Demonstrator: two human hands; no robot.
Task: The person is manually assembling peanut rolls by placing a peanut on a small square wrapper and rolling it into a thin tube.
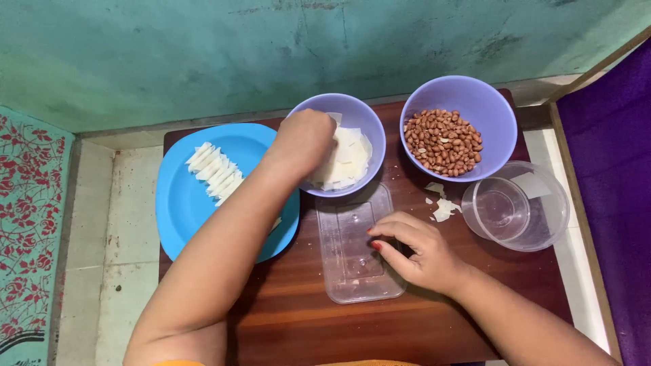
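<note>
Overhead, the left hand [305, 142] pinches white pieces [347, 159] in a purple bowl [369, 122]. Right hand [413, 247], fingers curled, steadies a clear lid [352, 251]; loosely pinched pieces could drop onto the table [291, 318].

A blue plate [183, 203] sits on the left of the wooden counter [305, 318], with a row of white strips [215, 173] laid side by side on its far part. On the far right stands a purple bowl [488, 102] full of brown peanuts [442, 141]. Just near of it, at the right edge, is a round clear container [517, 207]. A few white scraps [442, 207] lie on the wood between that container and the middle of the counter. Behind everything rises a green wall [271, 47]. A patterned red and green cloth [30, 224] lies on the tiled floor [119, 237] at far left, and a purple cloth [617, 169] fills the right edge.
</note>
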